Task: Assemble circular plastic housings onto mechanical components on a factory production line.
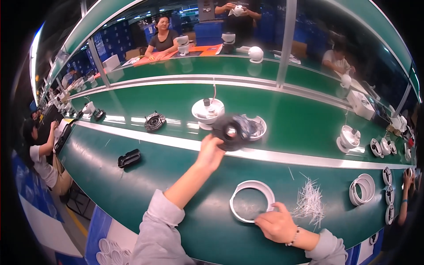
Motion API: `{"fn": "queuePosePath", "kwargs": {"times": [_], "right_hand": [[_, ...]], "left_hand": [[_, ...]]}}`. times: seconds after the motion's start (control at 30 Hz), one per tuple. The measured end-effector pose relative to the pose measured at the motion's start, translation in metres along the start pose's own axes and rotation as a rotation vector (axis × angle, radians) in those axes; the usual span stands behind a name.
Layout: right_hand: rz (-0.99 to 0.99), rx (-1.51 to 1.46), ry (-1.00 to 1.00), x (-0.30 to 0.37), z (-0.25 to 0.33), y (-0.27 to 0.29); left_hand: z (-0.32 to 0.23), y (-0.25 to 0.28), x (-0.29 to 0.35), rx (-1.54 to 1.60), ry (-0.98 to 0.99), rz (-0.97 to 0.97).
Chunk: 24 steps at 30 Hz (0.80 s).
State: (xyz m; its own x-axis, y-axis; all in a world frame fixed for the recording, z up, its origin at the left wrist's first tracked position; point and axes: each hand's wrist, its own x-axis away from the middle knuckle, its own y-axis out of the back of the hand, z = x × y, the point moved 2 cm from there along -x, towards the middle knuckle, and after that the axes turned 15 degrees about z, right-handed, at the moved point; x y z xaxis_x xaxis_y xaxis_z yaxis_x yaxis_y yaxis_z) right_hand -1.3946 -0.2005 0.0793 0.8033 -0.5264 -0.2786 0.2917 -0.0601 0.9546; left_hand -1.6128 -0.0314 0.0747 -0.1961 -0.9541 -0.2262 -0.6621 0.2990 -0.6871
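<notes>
My left hand (210, 153) reaches over the rail at the belt's near edge, its fingers closed on a round black plastic part (224, 138) with a bright round middle. The part is smeared by motion. Partly behind it, a white shell (262, 126) with something dark and shiny inside sits on the green belt. Just left of that stands a white bowl-shaped housing (207, 118) with a cable sticking up. Low over the near bench, my right hand (278, 224) grips a white plastic ring (260, 187) by its lower right rim.
Right of the ring lies a heap of thin white sticks (310, 201), then nested white rings (363, 190). A black tray-like part (129, 159) rests at left. The belt (282, 115) carries another black round part (154, 122) and a white housing (349, 138). Co-workers sit around.
</notes>
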Motion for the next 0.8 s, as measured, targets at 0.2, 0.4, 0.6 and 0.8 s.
{"fn": "queuePosePath", "kwargs": {"times": [0.2,0.4,0.6,0.8], "right_hand": [[0.366,-0.076,-0.025,-0.044,-0.006,-0.013],[0.678,-0.133,-0.249,-0.080,-0.043,-0.008],[0.315,-0.348,-0.153,-0.071,-0.064,-0.002],[-0.357,-1.150,-0.197,-0.059,-0.086,0.050]], "left_hand": [[-0.044,-0.006,0.014,-0.094,-0.267,-0.006],[-0.039,-0.029,0.021,-0.079,-0.231,0.064],[-0.029,-0.040,0.034,-0.137,-0.210,0.155],[-0.015,-0.038,0.038,-0.182,-0.133,0.185]]}}
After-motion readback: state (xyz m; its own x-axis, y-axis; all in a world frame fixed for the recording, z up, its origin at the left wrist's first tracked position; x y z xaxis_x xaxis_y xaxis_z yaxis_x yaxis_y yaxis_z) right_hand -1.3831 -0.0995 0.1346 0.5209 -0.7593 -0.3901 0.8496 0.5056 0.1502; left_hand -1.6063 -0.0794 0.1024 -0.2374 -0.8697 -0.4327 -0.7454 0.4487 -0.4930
